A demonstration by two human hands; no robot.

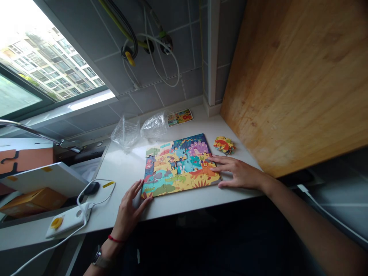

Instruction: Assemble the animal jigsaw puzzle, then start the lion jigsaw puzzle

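A colourful animal jigsaw puzzle (166, 174) lies flat on the white counter, its pieces mostly joined inside a rectangular board. My left hand (130, 205) rests at the puzzle's lower left corner, thumb and fingers apart along the edge. On the other side, my right hand (234, 170) lies with fingers spread, their tips on the right edge near the orange lion. Neither hand holds anything. Beyond my right hand sits a small pile of loose puzzle pieces (223, 144). A small picture card (180, 117) with a similar animal scene lies behind the puzzle.
Crumpled clear plastic bags (125, 132) lie behind the puzzle. At the left are a white power strip (69, 220) with cables, a cardboard box (34, 202) and a faucet (37, 132). A wooden panel (293, 84) rises on the right, and cables hang on the tiled wall.
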